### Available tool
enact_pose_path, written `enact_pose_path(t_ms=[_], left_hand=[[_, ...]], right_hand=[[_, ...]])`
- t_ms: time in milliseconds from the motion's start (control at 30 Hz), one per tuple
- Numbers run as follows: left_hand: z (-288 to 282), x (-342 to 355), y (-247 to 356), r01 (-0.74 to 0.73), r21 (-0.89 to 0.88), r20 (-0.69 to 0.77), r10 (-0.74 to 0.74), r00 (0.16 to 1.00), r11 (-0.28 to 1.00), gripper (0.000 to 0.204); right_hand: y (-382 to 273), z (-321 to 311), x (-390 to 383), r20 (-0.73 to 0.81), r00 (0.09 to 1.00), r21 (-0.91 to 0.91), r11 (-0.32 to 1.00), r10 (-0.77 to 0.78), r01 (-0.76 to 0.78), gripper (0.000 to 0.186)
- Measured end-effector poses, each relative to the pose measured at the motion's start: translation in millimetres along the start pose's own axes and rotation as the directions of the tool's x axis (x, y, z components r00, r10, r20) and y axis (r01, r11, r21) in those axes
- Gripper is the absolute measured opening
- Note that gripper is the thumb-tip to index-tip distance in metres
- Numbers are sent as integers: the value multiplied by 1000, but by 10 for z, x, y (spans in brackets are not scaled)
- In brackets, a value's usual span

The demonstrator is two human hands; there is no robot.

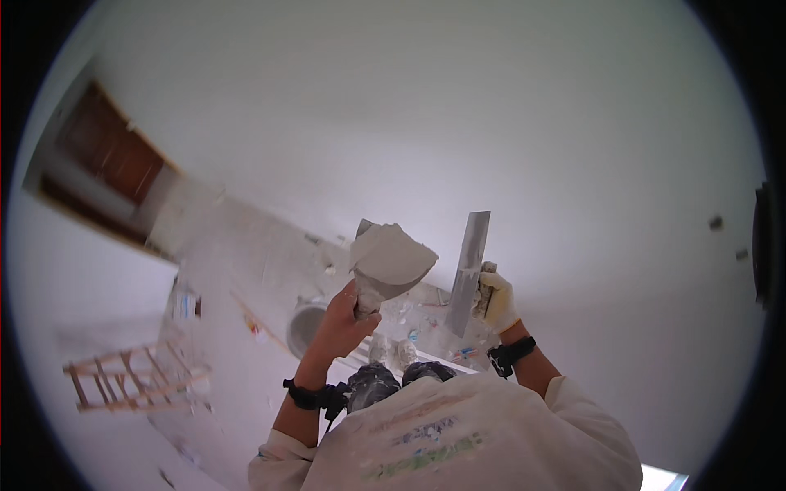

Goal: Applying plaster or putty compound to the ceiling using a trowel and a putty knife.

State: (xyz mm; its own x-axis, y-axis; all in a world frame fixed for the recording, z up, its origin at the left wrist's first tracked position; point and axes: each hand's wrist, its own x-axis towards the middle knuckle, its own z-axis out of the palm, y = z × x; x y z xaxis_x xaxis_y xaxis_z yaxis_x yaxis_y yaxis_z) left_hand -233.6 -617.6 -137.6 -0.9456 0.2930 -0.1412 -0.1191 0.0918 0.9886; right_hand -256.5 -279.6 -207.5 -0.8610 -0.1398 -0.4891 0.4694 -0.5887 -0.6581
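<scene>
My bare left hand (341, 322) is closed round the handle of a wide putty knife (366, 227), held up in front of me. A thick heap of off-white plaster (393, 255) covers most of its blade. To the right, my gloved right hand (499, 303) grips the plaster-crusted handle of a plastering trowel (469, 274). The trowel's long grey blade stands nearly upright, apart from the heap, with a smear of plaster along it. Beyond both tools rises a pale wall (524, 147); whether the trowel touches it I cannot tell.
Below my left hand stands a round bucket (306, 329) on the plaster-spotted floor (237, 237). A wooden stepladder (135, 378) is at the far left, with a brown door (115, 147) beyond. Small litter (465, 353) lies near my feet. Two dark wall fittings (716, 222) show at the right.
</scene>
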Motion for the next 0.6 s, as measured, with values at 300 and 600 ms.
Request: enact_pose_path(t_ms=[300, 600], left_hand=[[869, 263, 1123, -42, -225, 395, 130, 910, 974, 37], [2152, -468, 1795, -819, 166, 612, 594, 522, 550, 56]], right_hand=[[-73, 205, -1614, -184, 905, 404, 810, -383, 425, 20], [306, 174, -3090, -221, 635, 232, 592, -740, 771, 25]])
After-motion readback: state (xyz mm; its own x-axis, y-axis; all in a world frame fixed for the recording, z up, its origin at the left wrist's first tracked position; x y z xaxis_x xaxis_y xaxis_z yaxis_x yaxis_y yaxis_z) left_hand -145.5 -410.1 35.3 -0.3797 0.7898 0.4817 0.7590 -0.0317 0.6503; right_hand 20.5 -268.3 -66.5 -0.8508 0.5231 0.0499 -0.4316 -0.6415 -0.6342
